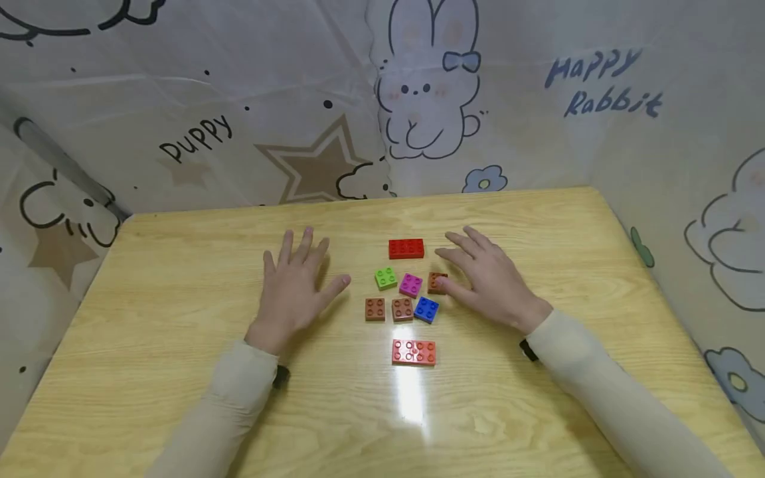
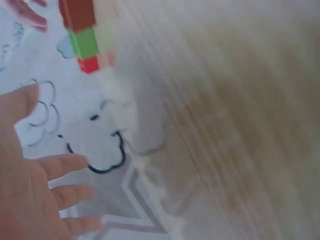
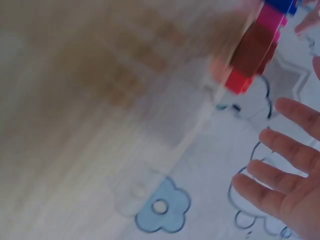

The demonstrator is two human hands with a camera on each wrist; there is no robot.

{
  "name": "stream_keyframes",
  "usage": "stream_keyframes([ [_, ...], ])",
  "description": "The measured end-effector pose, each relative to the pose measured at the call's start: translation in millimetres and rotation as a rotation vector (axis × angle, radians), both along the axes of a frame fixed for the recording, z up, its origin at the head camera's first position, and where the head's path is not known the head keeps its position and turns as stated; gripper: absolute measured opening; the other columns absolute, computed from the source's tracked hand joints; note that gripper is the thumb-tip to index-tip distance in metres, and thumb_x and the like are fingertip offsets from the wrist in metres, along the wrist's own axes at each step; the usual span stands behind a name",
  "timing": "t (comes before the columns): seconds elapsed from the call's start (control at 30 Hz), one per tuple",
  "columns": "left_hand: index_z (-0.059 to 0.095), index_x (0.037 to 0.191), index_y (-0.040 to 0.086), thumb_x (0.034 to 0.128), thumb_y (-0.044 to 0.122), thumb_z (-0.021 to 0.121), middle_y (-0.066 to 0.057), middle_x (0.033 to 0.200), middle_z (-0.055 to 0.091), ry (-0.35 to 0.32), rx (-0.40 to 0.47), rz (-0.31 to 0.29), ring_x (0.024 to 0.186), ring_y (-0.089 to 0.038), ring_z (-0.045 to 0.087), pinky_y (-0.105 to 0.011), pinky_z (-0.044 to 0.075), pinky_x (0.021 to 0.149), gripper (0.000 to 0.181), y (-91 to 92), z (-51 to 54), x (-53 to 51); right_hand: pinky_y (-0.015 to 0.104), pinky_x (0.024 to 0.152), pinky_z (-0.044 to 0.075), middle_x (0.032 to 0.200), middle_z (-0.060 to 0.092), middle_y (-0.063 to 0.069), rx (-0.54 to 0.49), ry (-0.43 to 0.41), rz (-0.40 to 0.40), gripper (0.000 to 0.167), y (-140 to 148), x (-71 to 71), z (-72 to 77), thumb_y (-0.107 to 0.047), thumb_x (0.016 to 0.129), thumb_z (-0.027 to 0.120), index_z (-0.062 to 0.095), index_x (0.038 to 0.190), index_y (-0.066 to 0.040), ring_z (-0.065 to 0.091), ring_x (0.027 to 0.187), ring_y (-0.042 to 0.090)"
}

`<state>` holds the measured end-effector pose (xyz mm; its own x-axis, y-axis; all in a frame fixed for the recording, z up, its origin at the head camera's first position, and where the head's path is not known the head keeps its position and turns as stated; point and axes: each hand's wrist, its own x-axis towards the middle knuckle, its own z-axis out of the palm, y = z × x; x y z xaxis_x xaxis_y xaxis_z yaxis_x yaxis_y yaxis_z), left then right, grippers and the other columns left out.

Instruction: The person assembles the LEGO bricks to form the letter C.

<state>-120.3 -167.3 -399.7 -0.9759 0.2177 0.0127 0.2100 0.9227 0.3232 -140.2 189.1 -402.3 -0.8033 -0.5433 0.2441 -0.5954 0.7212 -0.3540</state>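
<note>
Left of a group of toy building bricks, my left hand [image 1: 293, 285] has its fingers spread and holds nothing. My right hand [image 1: 496, 282] is on the other side, fingers extended; its thumb overlaps a brown brick [image 1: 434, 283] in the head view, and contact cannot be told. Between the hands lie a green brick [image 1: 385, 279], a magenta brick [image 1: 410, 285], a blue brick [image 1: 426, 310] and two more brown bricks, one left [image 1: 374, 309] and one central [image 1: 402, 310]. A long red brick [image 1: 406, 249] lies behind them, a lighter red long brick [image 1: 414, 352] in front.
The bricks stand on a light wood-grain table [image 1: 149, 312]. Behind it and at its sides hangs a pale printed cloth [image 1: 526, 146] with a rabbit, stars and flowers. A grey pole [image 1: 66, 166] runs along the left. Dark bands show near both sleeve cuffs.
</note>
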Motion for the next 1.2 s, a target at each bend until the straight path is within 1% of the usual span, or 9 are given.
stream_keyframes([
  [0.13, 0.048, 0.163, 0.003, 0.1067, 0.062, 0.056, -0.021, 0.175, 0.026, 0.016, 0.034, -0.030, 0.164, -0.046, 0.007, -0.075, 0.013, 0.124, 0.082, 6.6, 4.9, 18.4, 0.065, 0.115, 0.042, 0.146, 0.064, 0.022, -0.029, 0.070, 0.063, 0.047, -8.9, 13.5, -0.1, -0.035, 0.101, 0.078, 0.073, 0.136, -0.003, 0.053, 0.139, 0.045],
  [0.23, 0.057, 0.156, 0.002, 0.1055, 0.058, 0.062, -0.022, 0.170, 0.039, 0.062, 0.088, -0.047, 0.160, -0.045, 0.025, -0.071, 0.026, 0.122, 0.076, 12.2, 7.5, 32.8, 0.056, 0.101, 0.055, 0.128, 0.072, 0.017, -0.027, 0.107, 0.109, 0.044, -14.3, 22.1, -1.1, -0.034, 0.099, 0.080, 0.076, 0.130, -0.003, 0.064, 0.120, 0.037],
  [0.37, 0.068, 0.144, 0.002, 0.1015, 0.048, 0.075, -0.021, 0.148, 0.064, 0.174, 0.145, -0.096, 0.134, -0.041, 0.057, -0.061, 0.047, 0.110, 0.063, 22.9, 13.1, 49.1, 0.045, 0.081, 0.060, 0.111, 0.075, 0.011, 0.001, 0.116, 0.146, 0.044, -19.2, 31.3, -2.0, -0.036, 0.097, 0.082, 0.078, 0.126, -0.003, 0.068, 0.097, 0.028],
  [0.47, 0.075, 0.131, 0.001, 0.0973, 0.042, 0.083, -0.016, 0.125, 0.074, 0.247, 0.166, -0.167, 0.112, -0.034, 0.066, -0.051, 0.056, 0.097, 0.054, 33.2, 16.8, 59.2, 0.043, 0.074, 0.061, 0.107, 0.076, 0.010, 0.033, 0.096, 0.139, 0.044, -21.9, 35.7, -2.1, -0.038, 0.097, 0.084, 0.079, 0.122, -0.003, 0.070, 0.090, 0.026],
  [0.57, 0.078, 0.119, 0.001, 0.0935, 0.041, 0.087, -0.011, 0.109, 0.075, 0.282, 0.172, -0.245, 0.100, -0.029, 0.067, -0.045, 0.059, 0.087, 0.048, 43.8, 16.5, 68.8, 0.041, 0.070, 0.061, 0.104, 0.076, 0.010, 0.065, 0.076, 0.125, 0.043, -24.7, 37.5, -1.7, -0.038, 0.095, 0.086, 0.079, 0.119, -0.002, 0.071, 0.085, 0.025],
  [0.7, 0.080, 0.111, 0.003, 0.0898, 0.041, 0.091, -0.007, 0.101, 0.075, 0.263, 0.174, -0.323, 0.092, -0.025, 0.067, -0.042, 0.059, 0.083, 0.045, 57.2, 11.4, 78.9, 0.037, 0.063, 0.059, 0.100, 0.076, 0.010, 0.097, 0.064, 0.115, 0.043, -28.4, 37.8, -1.1, -0.036, 0.094, 0.088, 0.079, 0.117, -0.001, 0.070, 0.079, 0.023],
  [0.83, 0.080, 0.109, 0.006, 0.0867, 0.041, 0.094, -0.005, 0.101, 0.076, 0.214, 0.154, -0.362, 0.090, -0.022, 0.067, -0.040, 0.058, 0.085, 0.043, 67.4, 5.0, 83.4, 0.037, 0.062, 0.060, 0.101, 0.077, 0.011, 0.123, 0.049, 0.107, 0.043, -30.7, 37.6, -1.4, -0.035, 0.093, 0.088, 0.079, 0.117, 0.000, 0.072, 0.080, 0.024],
  [1.07, 0.080, 0.112, 0.007, 0.0846, 0.042, 0.095, -0.009, 0.109, 0.077, 0.141, 0.114, -0.370, 0.104, -0.028, 0.069, -0.045, 0.058, 0.095, 0.047, 78.0, -1.8, 84.6, 0.038, 0.063, 0.060, 0.103, 0.078, 0.011, 0.151, 0.025, 0.095, 0.044, -34.6, 37.3, -1.6, -0.036, 0.094, 0.087, 0.078, 0.119, -0.001, 0.073, 0.081, 0.026],
  [1.2, 0.080, 0.112, 0.007, 0.0847, 0.042, 0.095, -0.007, 0.106, 0.076, 0.116, 0.097, -0.364, 0.101, -0.026, 0.068, -0.044, 0.058, 0.092, 0.046, 82.5, -3.8, 84.9, 0.036, 0.060, 0.059, 0.099, 0.077, 0.011, 0.165, 0.012, 0.088, 0.041, -37.0, 36.2, -1.7, -0.034, 0.095, 0.086, 0.078, 0.119, -0.002, 0.071, 0.079, 0.025],
])
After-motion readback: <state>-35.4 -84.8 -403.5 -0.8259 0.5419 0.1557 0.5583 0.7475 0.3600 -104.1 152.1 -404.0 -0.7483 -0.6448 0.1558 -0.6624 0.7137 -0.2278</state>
